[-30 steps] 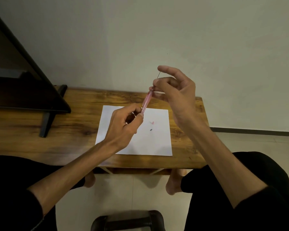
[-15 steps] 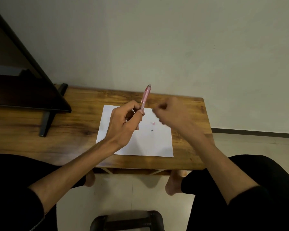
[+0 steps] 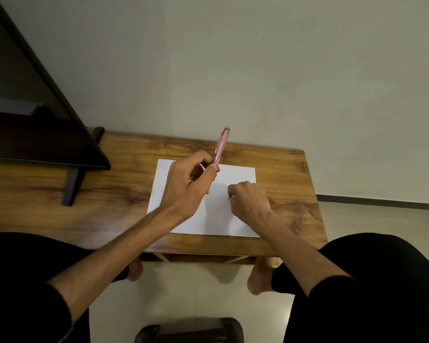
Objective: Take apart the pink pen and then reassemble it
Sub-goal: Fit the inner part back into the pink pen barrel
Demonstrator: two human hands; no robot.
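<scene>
My left hand (image 3: 187,186) grips the lower end of the pink pen barrel (image 3: 221,146), which points up and away over the table. My right hand (image 3: 249,201) rests on the white paper sheet (image 3: 216,219) with its fingers curled down; a tiny dark pen part (image 3: 229,198) shows at its fingertips. The small pink piece that lay on the paper is hidden under this hand. Whether the right hand pinches the dark part I cannot tell for sure.
The wooden table (image 3: 124,194) stands against a pale wall. A dark monitor (image 3: 30,115) on a stand (image 3: 71,186) fills the left side. My knees in black clothing flank the table's front edge, and a dark stool (image 3: 188,330) sits below.
My right hand left the top of the pen barrel and came down onto the paper over the small loose parts. The left hand kept the barrel in place.
</scene>
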